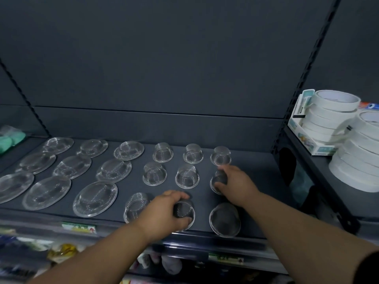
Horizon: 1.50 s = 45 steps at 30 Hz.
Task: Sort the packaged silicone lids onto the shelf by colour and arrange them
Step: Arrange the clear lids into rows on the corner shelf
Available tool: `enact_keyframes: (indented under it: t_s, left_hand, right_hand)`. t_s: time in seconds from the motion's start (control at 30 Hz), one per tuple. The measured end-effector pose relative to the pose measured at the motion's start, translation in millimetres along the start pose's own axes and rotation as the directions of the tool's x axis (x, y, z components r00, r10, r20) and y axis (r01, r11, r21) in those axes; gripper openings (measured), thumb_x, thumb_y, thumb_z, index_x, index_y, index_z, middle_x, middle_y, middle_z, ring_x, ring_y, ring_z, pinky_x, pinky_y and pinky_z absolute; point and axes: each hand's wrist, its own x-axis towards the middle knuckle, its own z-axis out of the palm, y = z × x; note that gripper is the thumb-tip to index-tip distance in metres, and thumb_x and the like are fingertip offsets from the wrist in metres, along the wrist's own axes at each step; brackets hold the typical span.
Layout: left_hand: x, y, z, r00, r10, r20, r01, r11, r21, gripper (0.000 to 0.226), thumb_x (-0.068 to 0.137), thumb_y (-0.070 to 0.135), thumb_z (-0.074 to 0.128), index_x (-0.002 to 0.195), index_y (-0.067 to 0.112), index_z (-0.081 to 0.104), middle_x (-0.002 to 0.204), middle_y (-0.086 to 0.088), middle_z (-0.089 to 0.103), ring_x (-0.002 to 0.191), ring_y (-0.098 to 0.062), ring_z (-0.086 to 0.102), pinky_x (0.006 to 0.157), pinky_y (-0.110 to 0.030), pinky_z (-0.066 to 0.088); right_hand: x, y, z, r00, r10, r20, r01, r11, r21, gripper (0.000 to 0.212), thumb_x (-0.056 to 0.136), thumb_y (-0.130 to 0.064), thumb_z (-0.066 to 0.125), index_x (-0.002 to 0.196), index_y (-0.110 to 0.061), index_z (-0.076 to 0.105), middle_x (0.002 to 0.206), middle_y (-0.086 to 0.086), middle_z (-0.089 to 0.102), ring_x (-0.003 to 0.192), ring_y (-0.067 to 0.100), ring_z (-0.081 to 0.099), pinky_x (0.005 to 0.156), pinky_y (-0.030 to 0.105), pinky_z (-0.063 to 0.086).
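Back panel (164,58): dark grey, rising behind everything.
Shelf (256,181): dark and level, carrying every clear pack.
Tape rolls (332,111): white, stacked in two piles on the neighbouring shelf at right, well apart from the packs.
Flat lids (72,167): nine clear round packs, three rows of three, on the shelf's left half.
Domed lids (187,176): nine clear meshed cups, three rows of three, on the right half.
Left grip (164,212): curled over the front-row middle lid (184,211), which sits on the shelf near the front edge.
Right grip (235,181): closed round the middle-row right lid (219,179), thumb on the near side.
Green packs (8,138): far left, blurred.
Price label (79,227): on the front rail, below the flat lids.
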Motion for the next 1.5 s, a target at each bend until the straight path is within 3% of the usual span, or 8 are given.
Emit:
enact_keyframes:
  t_s: [0.3,0.47,0.6,0.83,1.03,1.13,1.33,1.5]
  left_hand:
    - [0,2,-2,1.000,0.000,0.022,0.000,1.000,0.008,0.061,0.071,0.039,0.077,0.127,0.034,0.054,0.118,0.018,0.049,0.109,0.001,0.051,0.096,-0.010,0.036]
    - [-1,4,-5,0.999,0.008,0.033,-0.009,1.000,0.018,0.064,0.074,0.038,0.076,0.132,0.034,0.050,0.122,0.018,0.047,0.112,0.002,0.049,0.095,-0.006,0.031]
    - [-3,3,-6,0.999,-0.008,0.043,0.007,1.000,0.005,0.065,0.074,0.037,0.077,0.133,0.033,0.050,0.126,0.014,0.049,0.111,0.001,0.049,0.092,-0.003,0.030]
    - [-6,6,-5,0.999,-0.015,0.051,0.013,1.000,0.028,0.068,0.074,0.037,0.076,0.135,0.033,0.048,0.132,0.011,0.049,0.117,-0.002,0.048,0.096,-0.006,0.029]
    - [-20,5,-16,1.000,0.014,0.000,-0.014,1.000,-0.008,0.077,0.077,0.043,0.074,0.143,0.031,0.035,0.137,0.017,0.035,0.123,0.003,0.034,0.099,-0.006,0.020]
    - [-29,-8,-36,0.995,0.037,-0.090,-0.035,0.999,0.029,0.067,0.082,0.048,0.067,0.141,0.030,0.040,0.143,0.015,0.036,0.130,-0.002,0.036,0.105,-0.011,0.023]
    - [-54,-80,-100,0.958,-0.033,-0.284,0.051,0.997,0.056,0.050,0.089,0.039,0.061,0.135,0.025,0.049,0.140,0.010,0.042,0.127,-0.007,0.041,0.098,-0.010,0.024]
    - [-87,-179,-157,0.915,-0.150,-0.375,0.183,0.982,0.055,0.047,0.090,0.033,0.061,0.134,0.022,0.051,0.143,0.002,0.043,0.132,-0.015,0.039,0.109,-0.025,0.029]
  right_hand:
    - [-9,7,-9,1.000,-0.004,0.026,0.004,1.000,-0.012,0.060,0.085,-0.032,0.065,0.139,-0.020,0.041,0.143,0.003,0.042,0.130,0.019,0.041,0.108,0.026,0.032]
    - [-36,-1,-13,0.977,-0.081,-0.198,0.110,0.984,0.139,0.059,0.070,-0.060,0.070,0.119,-0.031,0.056,0.126,-0.013,0.051,0.118,0.006,0.047,0.101,0.025,0.039]
    - [-70,1,-8,0.983,-0.185,0.006,0.184,0.977,0.106,0.080,0.044,-0.083,0.061,0.111,-0.038,0.060,0.116,-0.024,0.052,0.108,-0.003,0.050,0.096,0.021,0.041]
    - [-77,10,2,0.977,-0.192,0.092,0.192,0.981,0.012,0.059,0.069,-0.051,0.070,0.124,-0.037,0.054,0.125,-0.021,0.052,0.117,0.001,0.048,0.100,0.020,0.039]
    - [-82,-11,0,0.980,-0.198,-0.033,0.198,0.980,-0.013,0.066,0.072,-0.055,0.071,0.131,-0.035,0.048,0.132,-0.020,0.045,0.122,0.003,0.041,0.101,0.016,0.032]
    - [-84,-40,2,0.977,-0.211,-0.042,0.212,0.977,0.031,0.063,0.074,-0.059,0.068,0.130,-0.038,0.047,0.130,-0.023,0.040,0.111,0.001,0.047,0.101,0.024,0.041]
    - [-70,-120,32,0.958,-0.285,-0.035,0.286,0.958,0.006,0.057,0.079,-0.054,0.066,0.130,-0.035,0.049,0.134,-0.020,0.043,0.123,0.000,0.039,0.106,0.020,0.033]
    - [-51,-202,85,0.967,-0.256,-0.002,0.256,0.967,0.006,0.054,0.083,-0.049,0.064,0.132,-0.032,0.047,0.136,-0.015,0.043,0.120,0.004,0.044,0.101,0.019,0.036]
